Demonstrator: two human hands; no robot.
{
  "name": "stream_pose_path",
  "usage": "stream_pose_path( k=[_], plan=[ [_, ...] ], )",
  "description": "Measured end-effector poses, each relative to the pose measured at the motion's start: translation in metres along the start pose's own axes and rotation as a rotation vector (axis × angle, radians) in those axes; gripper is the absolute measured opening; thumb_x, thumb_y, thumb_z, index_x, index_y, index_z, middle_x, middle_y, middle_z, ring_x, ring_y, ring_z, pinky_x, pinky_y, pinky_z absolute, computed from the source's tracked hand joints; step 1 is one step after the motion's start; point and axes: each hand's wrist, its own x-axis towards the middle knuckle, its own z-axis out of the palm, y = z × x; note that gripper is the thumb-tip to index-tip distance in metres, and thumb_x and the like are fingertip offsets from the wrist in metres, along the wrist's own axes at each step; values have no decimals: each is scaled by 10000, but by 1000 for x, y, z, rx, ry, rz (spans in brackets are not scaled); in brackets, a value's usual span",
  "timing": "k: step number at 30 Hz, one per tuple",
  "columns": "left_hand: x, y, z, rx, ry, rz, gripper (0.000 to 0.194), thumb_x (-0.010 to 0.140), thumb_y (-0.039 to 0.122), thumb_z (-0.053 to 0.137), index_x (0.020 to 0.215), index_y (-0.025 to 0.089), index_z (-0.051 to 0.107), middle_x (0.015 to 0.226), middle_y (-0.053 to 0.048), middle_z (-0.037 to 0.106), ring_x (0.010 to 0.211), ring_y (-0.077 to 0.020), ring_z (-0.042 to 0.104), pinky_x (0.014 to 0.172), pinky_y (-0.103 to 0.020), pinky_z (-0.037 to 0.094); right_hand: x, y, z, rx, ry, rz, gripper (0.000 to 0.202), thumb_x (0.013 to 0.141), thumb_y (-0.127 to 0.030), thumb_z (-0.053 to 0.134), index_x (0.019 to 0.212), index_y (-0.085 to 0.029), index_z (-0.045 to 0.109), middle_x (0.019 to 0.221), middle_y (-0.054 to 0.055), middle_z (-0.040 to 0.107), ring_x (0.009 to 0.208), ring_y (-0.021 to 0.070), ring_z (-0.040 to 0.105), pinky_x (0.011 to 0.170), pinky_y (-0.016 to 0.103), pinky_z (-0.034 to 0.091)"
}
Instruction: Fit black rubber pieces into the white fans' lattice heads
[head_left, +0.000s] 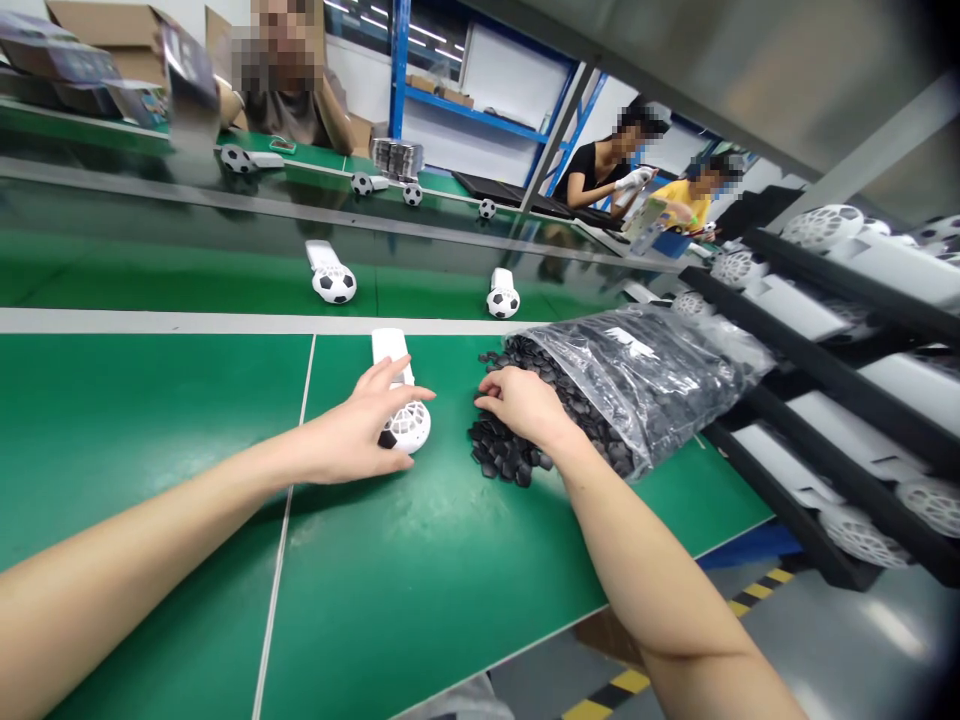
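A white device with a football-patterned round head [409,428] and a flat rectangular body [388,345] lies on the green bench. Around its head, my left hand [360,425] has its fingers spread, with the thumb by the near edge and the other fingers across the top. One black patch shows on the white lattice, partly behind the hand. To the right, my right hand [525,405] is at a heap of small black plastic pieces [510,455], thumb and forefinger pinched together. What lies between those fingertips is too small to tell. The heap spills from a clear plastic bag [652,375].
Two football-headed devices, one left [334,283] and one right [503,300], lie on the green conveyor belt [420,285]. At right, black racks [825,340] hold several white parts. Across the line sit co-workers; one person [292,110] is beside cardboard boxes [112,35].
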Motion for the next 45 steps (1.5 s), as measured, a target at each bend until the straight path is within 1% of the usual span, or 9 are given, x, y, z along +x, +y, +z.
stream_pose_path(
  k=[4, 10, 14, 19, 25, 33, 38, 42, 45],
  plan=[
    [1, 2, 3, -17, 14, 84, 527, 700, 287, 575, 1203, 242, 423, 1477, -68, 100, 1347, -290, 8, 1056, -508, 178, -4, -6, 3, -161, 9, -135, 124, 796, -230, 548, 839, -195, 658, 867, 70, 647, 821, 198, 591, 667, 273, 429],
    [1, -2, -3, -23, 0, 62, 598, 665, 234, 564, 1231, 221, 371, 1482, -72, 56, 1349, -258, 52, 1072, -445, 194, -5, -15, 10, -337, 87, -273, 190, 820, -134, 453, 794, -121, 641, 794, 131, 627, 808, 244, 575, 698, 327, 417],
    [-1, -5, -11, -19, -79, 112, 541, 656, 173, 523, 1180, 255, 414, 1479, -11, 103, 1352, -229, 41, 1085, -430, 159, -3, -12, 5, -101, 131, -271, 221, 851, -161, 427, 888, -143, 644, 857, 97, 647, 842, 208, 580, 760, 308, 414],
    [-1, -4, -11, -42, -72, 52, 640, 644, 172, 545, 1252, 259, 366, 1483, -34, 62, 1353, -233, 30, 1079, -423, 173, -15, -17, -7, 350, 170, -509, 160, 854, -224, 481, 871, -197, 637, 844, 20, 654, 807, 136, 572, 755, 253, 419],
    [2, -1, -3, -98, -31, 43, 666, 631, 340, 653, 1233, 239, 386, 1482, -68, 43, 1352, -253, 12, 1076, -435, 174, -29, -37, -1, 348, 150, -759, 110, 833, -248, 533, 858, -215, 635, 879, 30, 615, 833, 154, 522, 758, 301, 381],
    [4, -4, -1, -122, -21, 66, 459, 709, 393, 597, 1114, 227, 460, 1476, -56, 102, 1353, -250, 16, 1076, -459, 143, -27, -47, 10, 585, 150, -648, 50, 767, -201, 612, 761, -199, 562, 831, 9, 579, 876, 157, 524, 801, 307, 406],
    [6, 0, -1, -171, 32, 148, 461, 698, 289, 598, 1127, 212, 449, 1403, -59, 292, 1343, -251, 90, 1074, -446, 163, -24, -45, 18, 840, 77, -466, 364, 664, -245, 703, 939, -212, 467, 1129, 53, 480, 960, 167, 519, 795, 320, 458],
    [7, -1, 2, -225, 73, 130, 367, 670, 251, 606, 1017, 202, 497, 1334, -54, 376, 1331, -258, 132, 1072, -442, 169, -22, -48, 23, 939, -8, -396, 387, 676, -266, 685, 972, -225, 440, 1238, 67, 396, 960, 158, 541, 754, 305, 487],
    [7, -4, 3, -242, 70, 94, 389, 663, 238, 593, 1035, 212, 485, 1334, -52, 373, 1339, -262, 96, 1071, -463, 151, -12, -39, 22, 910, -5, -386, 319, 709, -298, 648, 963, -216, 473, 1179, 59, 457, 905, 144, 563, 709, 273, 492]
  ],
)
